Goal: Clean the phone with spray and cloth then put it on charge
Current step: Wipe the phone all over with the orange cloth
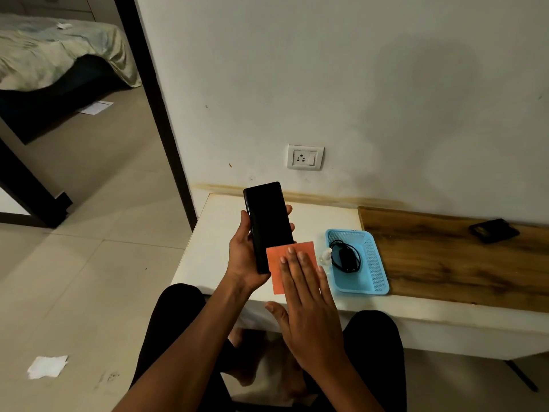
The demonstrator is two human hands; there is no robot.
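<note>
My left hand [244,257] grips a black phone [267,221] upright above the white table, its dark screen facing me. An orange cloth [277,270] covers the phone's lower end. My right hand [309,304] presses flat on the cloth with straight fingers. A small clear spray bottle [325,257] stands on the table just right of the cloth. The black charger with its coiled cable [346,257] lies in a blue basket [374,263].
A wall socket [305,157] sits above the white table [214,239]. A wooden board [451,263] lies to the right with a dark phone case [493,231] on it. A doorway and a bed are at the left; paper scraps lie on the floor.
</note>
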